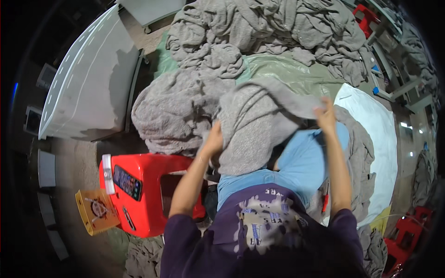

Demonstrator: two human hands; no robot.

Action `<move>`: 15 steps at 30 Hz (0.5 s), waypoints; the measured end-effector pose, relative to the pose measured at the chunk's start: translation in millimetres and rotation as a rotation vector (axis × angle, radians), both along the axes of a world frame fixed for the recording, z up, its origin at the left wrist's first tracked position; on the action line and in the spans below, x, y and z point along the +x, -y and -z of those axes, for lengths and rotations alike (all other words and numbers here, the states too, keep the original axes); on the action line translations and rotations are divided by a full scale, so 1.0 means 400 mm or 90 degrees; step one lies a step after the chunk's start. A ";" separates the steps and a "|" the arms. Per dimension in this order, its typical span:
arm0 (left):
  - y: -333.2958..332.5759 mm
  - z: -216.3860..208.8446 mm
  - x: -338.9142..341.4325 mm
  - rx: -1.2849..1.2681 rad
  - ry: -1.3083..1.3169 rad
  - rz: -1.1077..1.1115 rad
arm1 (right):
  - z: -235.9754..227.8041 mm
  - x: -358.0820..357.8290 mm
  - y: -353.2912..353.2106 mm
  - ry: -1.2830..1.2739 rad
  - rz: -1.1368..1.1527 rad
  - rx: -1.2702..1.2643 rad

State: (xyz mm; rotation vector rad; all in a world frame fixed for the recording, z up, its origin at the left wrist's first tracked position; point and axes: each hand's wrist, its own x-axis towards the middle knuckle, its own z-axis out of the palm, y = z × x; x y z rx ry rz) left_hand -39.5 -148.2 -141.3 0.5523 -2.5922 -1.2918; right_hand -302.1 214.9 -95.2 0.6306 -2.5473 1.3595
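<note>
Spreading between both hands, a grey knit piece (252, 125) hangs over the lap, its near edge lying against the blue trousers (303, 150). The left hand (214, 139) is closed on the piece's left side, thumb up, with most of its fingers hidden by the cloth. The right hand (326, 116) pinches the end of a narrower stretch of the same piece, fingertips together on the edge; this stretch arches up and across from the main body of the cloth.

Just beyond and left of the left grip sits a rumpled grey heap (171, 111). Farther out, past both hands, a large fabric pile (269, 28) lies by a green sheet (287, 69). To the right of the right grip, a white sheet (371, 139) spreads out, with loose grey cloth (359, 157) between it and the leg.

Left of the left forearm and nearer the body stands a red stool (150, 211); on it are a phone (127, 182) with its screen lit and a small metal tool (129, 218). A yellow box (97, 211) is just beside the stool, on the side away from the grip.
</note>
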 end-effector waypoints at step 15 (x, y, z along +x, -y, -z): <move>-0.176 -0.328 -0.047 -0.028 -0.380 -0.012 | -0.370 0.183 0.488 -0.111 -0.685 0.111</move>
